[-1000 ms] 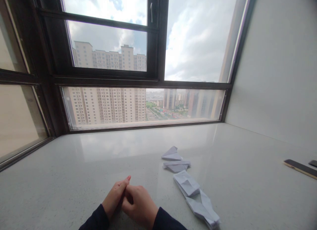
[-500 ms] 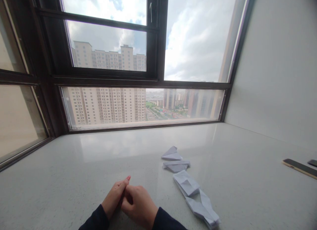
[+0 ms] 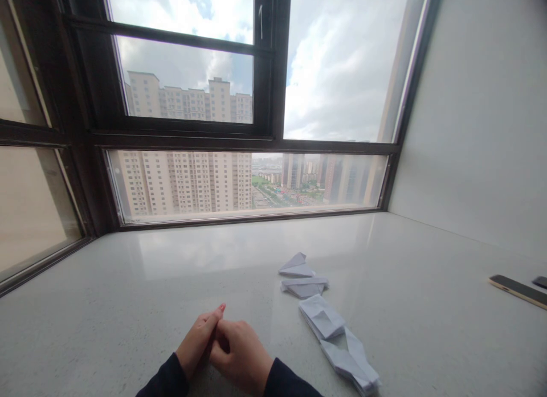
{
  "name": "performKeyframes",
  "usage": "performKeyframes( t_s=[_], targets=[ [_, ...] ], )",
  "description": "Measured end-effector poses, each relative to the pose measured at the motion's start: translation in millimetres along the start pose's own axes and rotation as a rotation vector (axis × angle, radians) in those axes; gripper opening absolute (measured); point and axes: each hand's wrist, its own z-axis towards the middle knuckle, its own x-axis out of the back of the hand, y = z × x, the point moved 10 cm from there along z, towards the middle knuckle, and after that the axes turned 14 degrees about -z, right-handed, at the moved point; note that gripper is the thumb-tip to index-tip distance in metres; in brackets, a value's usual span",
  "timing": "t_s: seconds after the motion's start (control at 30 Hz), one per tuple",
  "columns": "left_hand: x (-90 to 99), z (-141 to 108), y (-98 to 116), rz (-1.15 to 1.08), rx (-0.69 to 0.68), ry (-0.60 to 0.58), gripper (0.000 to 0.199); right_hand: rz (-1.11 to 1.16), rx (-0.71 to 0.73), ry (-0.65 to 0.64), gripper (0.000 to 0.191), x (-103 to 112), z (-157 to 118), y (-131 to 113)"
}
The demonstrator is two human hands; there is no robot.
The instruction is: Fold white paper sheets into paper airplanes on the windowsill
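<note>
My left hand (image 3: 198,338) and my right hand (image 3: 243,351) rest together on the white sill (image 3: 128,328), near its front edge. Both are closed, with their fingers pressed against each other; the left thumb with a red nail points up. Whatever might be between them is hidden. To the right of my hands lie folded white papers: a pointed one (image 3: 296,265) at the back, a flat folded one (image 3: 305,287) before it, then a larger folded piece (image 3: 322,316) overlapping another (image 3: 352,360) closest to the front.
A dark flat object with a light edge (image 3: 519,290) lies at the far right, beside a small dark item (image 3: 541,282). Dark window frames (image 3: 192,141) stand behind the sill, and a white wall (image 3: 478,129) rises on the right.
</note>
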Motion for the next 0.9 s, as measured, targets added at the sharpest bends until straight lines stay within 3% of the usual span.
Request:
performKeyframes(
  t_s=[0.9],
  targets=[
    [4.6, 6.3, -0.6, 0.058, -0.067, -0.018, 0.046, 0.01, 0.005, 0.033, 0.01, -0.2, -0.9, 0.2]
  ],
)
